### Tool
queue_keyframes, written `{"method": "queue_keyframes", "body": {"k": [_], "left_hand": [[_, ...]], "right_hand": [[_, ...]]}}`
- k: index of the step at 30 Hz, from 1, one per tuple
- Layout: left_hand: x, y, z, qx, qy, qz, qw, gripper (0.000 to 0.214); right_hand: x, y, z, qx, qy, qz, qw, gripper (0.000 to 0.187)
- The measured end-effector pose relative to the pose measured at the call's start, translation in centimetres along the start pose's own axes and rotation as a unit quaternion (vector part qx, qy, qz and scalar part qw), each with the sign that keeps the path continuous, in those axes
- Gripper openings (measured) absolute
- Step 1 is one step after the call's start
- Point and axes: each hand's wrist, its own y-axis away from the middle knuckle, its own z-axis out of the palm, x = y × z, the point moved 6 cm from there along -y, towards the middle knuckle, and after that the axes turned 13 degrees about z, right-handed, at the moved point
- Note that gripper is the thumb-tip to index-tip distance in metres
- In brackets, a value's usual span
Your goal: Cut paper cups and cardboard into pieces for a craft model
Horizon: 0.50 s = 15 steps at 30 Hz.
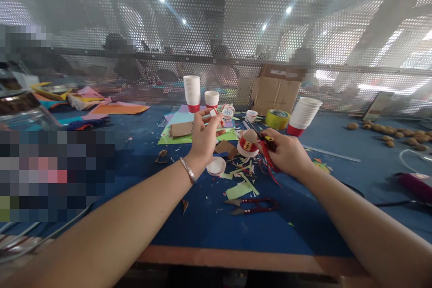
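Observation:
My left hand [203, 137] is raised above the work area, its thumb and fingers pinching a small red-and-white paper piece [216, 113]. In my right hand [285, 149] are scissors [267, 138] with black and yellow on the handle, their metal end pointing up and left. Just left of that hand, a small cup-shaped craft [249, 144] in red and white with a gold band stands on the table. A shallow white paper disc [216, 166] lies below my left hand. Thread snips [253, 205] rest nearer to me, apart from both hands.
Stacked paper cups [192, 94] stand at the back, with another stack [303, 116] leaning at right. Yellow tape [277, 118], a cardboard box [276, 90] and cut cardboard [181, 129] are close by. Green paper scraps [238, 190] litter the blue table [209, 229]. Walnut-like pieces [401, 132] lie far right.

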Motion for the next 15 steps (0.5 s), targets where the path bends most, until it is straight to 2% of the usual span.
{"method": "queue_keyframes", "body": {"k": [4,7,11,15], "left_hand": [[0.4,-1.1,-1.0,0.030,0.009,0.025,0.999,0.033],[0.4,-1.3,-1.3,0.042,0.011,0.025,0.999,0.032],[0.5,-0.8,-0.8,0.014,0.011,0.007,1.000,0.030],[0.5,-0.2,-0.2,-0.018,0.017,-0.007,1.000,0.029]], "right_hand": [[-0.8,0.8,-0.6,-0.035,0.017,-0.034,0.999,0.034],[-2.1,1.9,0.0,-0.118,0.078,-0.087,0.986,0.038],[-3.1,3.3,1.3,-0.226,0.177,-0.116,0.951,0.049],[-3.1,3.8,1.2,-0.270,0.156,-0.105,0.944,0.041]]}}
